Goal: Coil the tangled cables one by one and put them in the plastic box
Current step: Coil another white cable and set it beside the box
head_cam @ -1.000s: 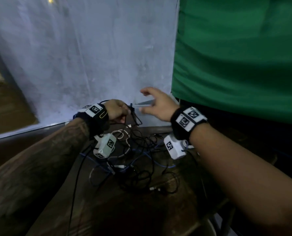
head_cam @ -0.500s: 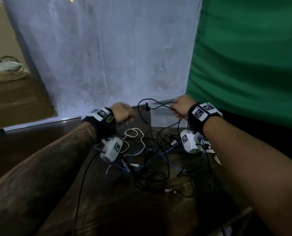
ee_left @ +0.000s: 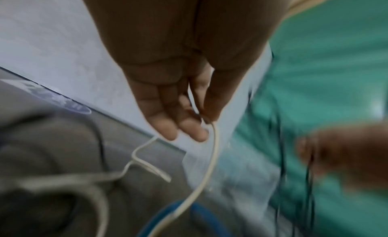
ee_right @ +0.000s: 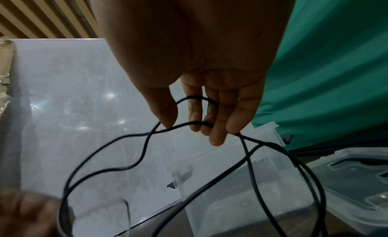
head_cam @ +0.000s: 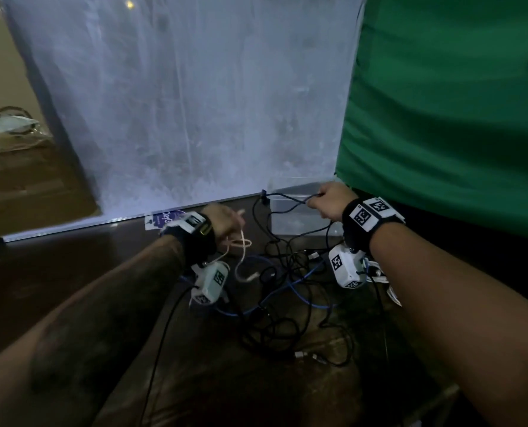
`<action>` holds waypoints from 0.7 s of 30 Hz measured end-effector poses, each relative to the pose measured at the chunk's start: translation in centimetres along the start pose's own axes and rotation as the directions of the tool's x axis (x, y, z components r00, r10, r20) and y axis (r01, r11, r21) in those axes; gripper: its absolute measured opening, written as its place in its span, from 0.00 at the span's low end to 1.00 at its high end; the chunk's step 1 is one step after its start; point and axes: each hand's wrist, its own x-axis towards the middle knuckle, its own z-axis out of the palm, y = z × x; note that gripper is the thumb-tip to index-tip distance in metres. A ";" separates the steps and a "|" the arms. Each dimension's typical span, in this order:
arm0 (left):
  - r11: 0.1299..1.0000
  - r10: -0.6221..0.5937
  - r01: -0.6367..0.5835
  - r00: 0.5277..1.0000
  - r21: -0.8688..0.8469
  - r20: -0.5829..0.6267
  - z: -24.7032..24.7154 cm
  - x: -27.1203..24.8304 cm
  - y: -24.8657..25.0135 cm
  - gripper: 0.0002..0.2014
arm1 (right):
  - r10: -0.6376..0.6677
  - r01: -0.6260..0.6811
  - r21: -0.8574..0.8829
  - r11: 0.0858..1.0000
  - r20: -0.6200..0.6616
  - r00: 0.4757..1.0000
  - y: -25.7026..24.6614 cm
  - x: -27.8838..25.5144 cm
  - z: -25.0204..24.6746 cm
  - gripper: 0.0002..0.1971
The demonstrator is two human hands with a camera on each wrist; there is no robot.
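Note:
A tangle of black, blue and white cables [head_cam: 281,303] lies on the dark table [head_cam: 71,272]. My right hand [head_cam: 327,201] grips loops of a black cable [head_cam: 290,198] just above the clear plastic box [head_cam: 299,223] at the back. In the right wrist view the black cable [ee_right: 126,165] runs under the thumb and across the curled fingers of the right hand [ee_right: 201,124], over the box [ee_right: 231,182]. My left hand [head_cam: 222,220] pinches a white cable [head_cam: 241,257] between thumb and fingers and holds it up off the table. The left wrist view shows this left hand [ee_left: 195,124] and the white cable [ee_left: 212,157], with a blue cable [ee_left: 159,215] below.
A white sheet [head_cam: 195,118] stands behind the table and a green cloth [head_cam: 441,118] hangs at the right. The box's clear lid [ee_right: 357,174] lies beside it. A purple-printed packet [head_cam: 164,220] sits at the table's back edge. A cardboard box [head_cam: 25,180] is at the far left.
The hands were together on the black cable. The right hand has pulled it right, over the box. The left hand let it go and lifted the white cable.

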 end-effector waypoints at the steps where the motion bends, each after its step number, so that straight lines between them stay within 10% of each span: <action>1: 0.994 0.016 -0.020 0.999 -0.107 -0.042 -1.2 -0.3 0.5 0.09 | 0.012 -0.012 -0.011 1.000 0.059 0.998 0.1 0.0 0.3 0.14; 5: 0.922 0.103 -0.169 0.975 -0.349 -0.199 -5.6 -1.9 3.8 0.09 | 0.029 -0.003 -0.065 0.998 0.394 0.919 -1.2 -0.8 1.0 0.28; 9: 0.935 0.200 -0.218 0.976 -0.281 -0.092 -7.2 -3.0 6.4 0.07 | -0.257 0.257 -0.058 0.965 0.009 0.966 -4.3 -0.5 0.6 0.36; 13: 0.924 0.341 -0.317 0.937 -0.215 0.082 -6.7 -4.3 8.1 0.09 | -0.548 0.555 0.047 0.831 -0.109 0.829 -8.3 -1.1 -0.6 0.30; 16: 0.893 0.398 -0.363 0.913 -0.266 0.088 -6.2 -4.7 8.7 0.11 | -0.546 0.545 0.102 0.832 -0.016 0.837 -9.6 -1.4 -1.8 0.11; 21: 0.899 0.428 -0.408 0.895 -0.158 0.127 -5.3 -4.7 6.9 0.12 | -0.452 0.483 0.257 0.837 -0.173 0.875 -7.7 -1.5 -4.6 0.15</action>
